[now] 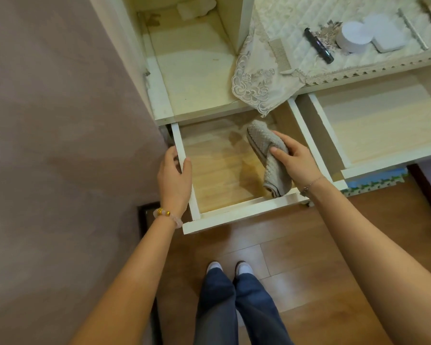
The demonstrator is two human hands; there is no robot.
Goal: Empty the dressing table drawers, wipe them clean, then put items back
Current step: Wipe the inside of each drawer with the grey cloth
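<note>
Two drawers stand open; left hand grips the drawer wall, right hand holds a cloth inside.

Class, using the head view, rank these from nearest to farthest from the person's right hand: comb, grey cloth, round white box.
1. Grey cloth: held in the right hand, inside the open drawer.
2. Comb: on the lace cover, near its left edge.
3. Round white box: farther back, to the right.
</note>
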